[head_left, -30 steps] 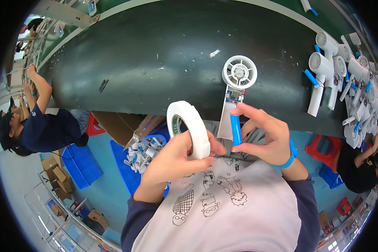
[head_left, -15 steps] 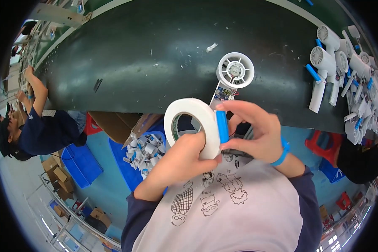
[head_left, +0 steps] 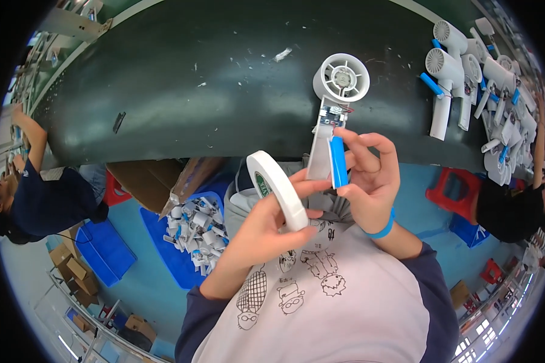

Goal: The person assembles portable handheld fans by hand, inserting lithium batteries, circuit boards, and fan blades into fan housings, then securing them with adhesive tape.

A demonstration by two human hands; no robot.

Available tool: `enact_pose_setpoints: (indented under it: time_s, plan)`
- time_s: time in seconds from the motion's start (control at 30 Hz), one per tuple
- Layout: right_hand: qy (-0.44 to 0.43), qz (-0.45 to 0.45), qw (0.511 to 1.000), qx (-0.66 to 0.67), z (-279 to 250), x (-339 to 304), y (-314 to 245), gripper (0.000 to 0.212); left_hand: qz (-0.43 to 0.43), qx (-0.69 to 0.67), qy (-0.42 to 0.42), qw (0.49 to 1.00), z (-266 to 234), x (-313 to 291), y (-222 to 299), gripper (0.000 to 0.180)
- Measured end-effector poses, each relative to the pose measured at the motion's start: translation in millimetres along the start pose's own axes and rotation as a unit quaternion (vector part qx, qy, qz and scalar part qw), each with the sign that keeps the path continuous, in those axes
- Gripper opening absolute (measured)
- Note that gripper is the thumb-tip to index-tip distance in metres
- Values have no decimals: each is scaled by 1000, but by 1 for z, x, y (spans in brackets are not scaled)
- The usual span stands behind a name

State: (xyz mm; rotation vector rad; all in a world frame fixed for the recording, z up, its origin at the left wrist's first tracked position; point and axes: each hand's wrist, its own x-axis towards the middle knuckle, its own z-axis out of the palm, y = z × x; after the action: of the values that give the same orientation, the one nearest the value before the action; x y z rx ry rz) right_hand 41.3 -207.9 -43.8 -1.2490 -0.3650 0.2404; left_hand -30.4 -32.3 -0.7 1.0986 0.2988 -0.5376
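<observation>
My left hand (head_left: pixel 257 236) grips a roll of white tape (head_left: pixel 280 189), its thumb and fingers around the lower part of the ring. One left finger reaches past the roll to the lower end of a blue cylindrical battery (head_left: pixel 339 163). Between thumb and fingertips, my right hand (head_left: pixel 374 178) pinches that battery. A pale strip lies along the battery's left side. Just beyond, an open white handheld fan (head_left: pixel 322 142) lies with its round head (head_left: pixel 318 85) on the table and its handle pointing at me. A small circuit board (head_left: pixel 332 114) shows in the handle.
Many white fans with blue batteries (head_left: pixel 448 72) are piled at the table's right. A blue bin (head_left: pixel 163 239) of white parts stands below the dark table (head_left: pixel 224 121), on my left. Co-workers sit at both sides, near red stools (head_left: pixel 454 192).
The tape roll has turned from nearly face-on to edge-on in my left hand. The battery now sits lower and tilts more, still in my right fingers. The whole view has shifted a little.
</observation>
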Motion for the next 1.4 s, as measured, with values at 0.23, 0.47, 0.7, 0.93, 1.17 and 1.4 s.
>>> enact_pose_setpoints:
  time_s: [0.23, 0.47, 0.7, 0.93, 1.17, 1.4]
  plan:
    - [-98, 20, 954, -282, -16, 3, -32, 64, 37, 14, -6, 999, -2, 9, -18, 41]
    - [-125, -18, 908, -399, -11, 11, -33, 60, 51, 6, 5, 999, 1, 12, -21, 36]
    - [-107, -50, 864, -489, -4, 18, -34, 50, 32, -12, -3, 999, 3, 14, -16, 38]
    - [-123, -118, 753, -635, -4, 23, -37, 48, 46, -4, 13, 999, 3, 20, -23, 35]
    - [63, 89, 931, -349, -3, 28, -31, 48, 49, -2, 14, 999, 3, 20, -28, 34]
    - [-9, 268, 960, -76, -8, 39, -12, 29, 44, -5, 11, 999, 0, 17, -33, 33]
